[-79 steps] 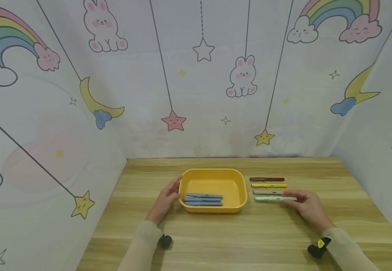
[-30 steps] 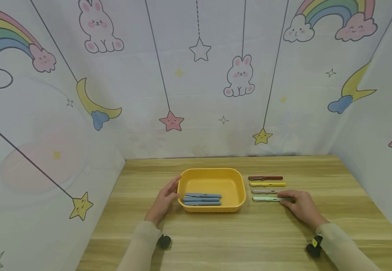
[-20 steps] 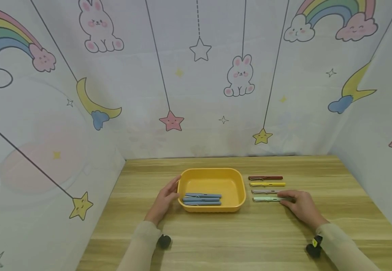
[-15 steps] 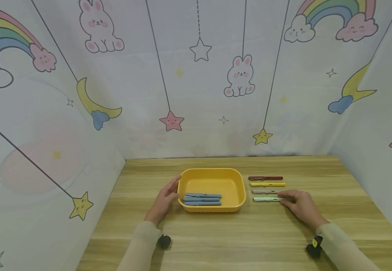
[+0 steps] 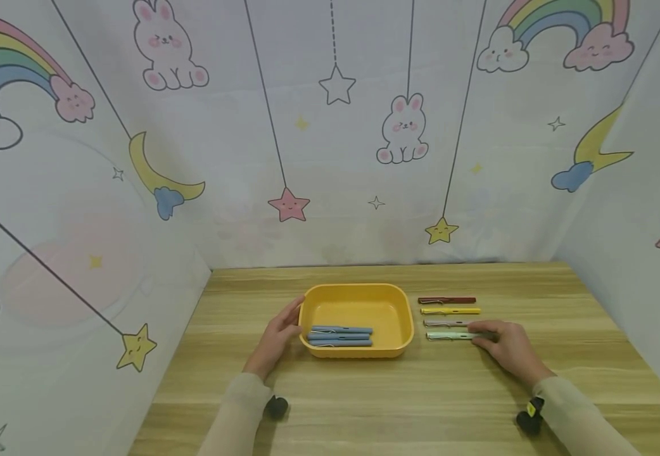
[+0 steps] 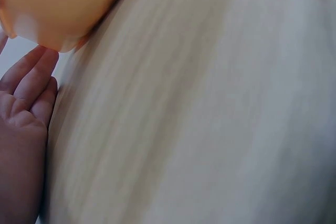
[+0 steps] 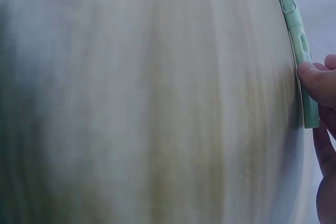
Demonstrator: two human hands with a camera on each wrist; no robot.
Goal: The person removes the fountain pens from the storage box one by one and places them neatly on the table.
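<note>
My left hand (image 5: 275,337) rests at the left wall of a yellow tray (image 5: 358,353), its extended fingers touching the outside. Three blue pens (image 5: 341,336) lie side by side in the tray's near left part. To the right of the tray, my right hand (image 5: 509,348) pinches the barrel end of a mint green pen (image 5: 446,335) between thumb and fingers; in the right wrist view the thumb presses on the green barrel (image 7: 310,108). Just beyond lies a grey pen (image 5: 444,323), partly hidden by the fingers. Farther back are a yellow pen (image 5: 450,311) and a dark red pen (image 5: 446,300).
The wooden table (image 5: 387,405) meets a white cloth backdrop (image 5: 330,240) with printed rabbits and stars at the back, left and right. Black wrist devices (image 5: 277,407) sit at both sleeves.
Since the oldest frame, my right hand has shifted slightly left along the mint green pen, and the gap to the grey pen is a little wider. The left hand holds its place.
</note>
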